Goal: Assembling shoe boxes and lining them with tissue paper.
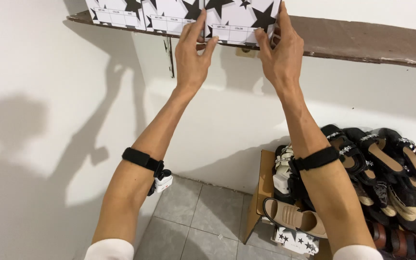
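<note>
White star-printed shoebox (239, 17) on the wooden shelf (362, 43), gripped at both sides: left hand (192, 55) clamped on its left edge, right hand (280, 50) wrapped round its right corner. Seemingly mid-placement or mid-removal; any next move likely needing a level, square slide beside the neighbouring boxes (140, 12). Below, white wall (34, 96), grey tiled floor (198, 212), heaped sandals (381, 163) over a cardboard box (261, 192)

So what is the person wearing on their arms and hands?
Both arms are bare from elbow to fingers, with white sleeves just showing at the bottom. Each forearm has a black strap: the left strap carries a small white and black gadget hanging underneath, the right strap looks plain. The left hand and right hand wear no gloves.
</note>
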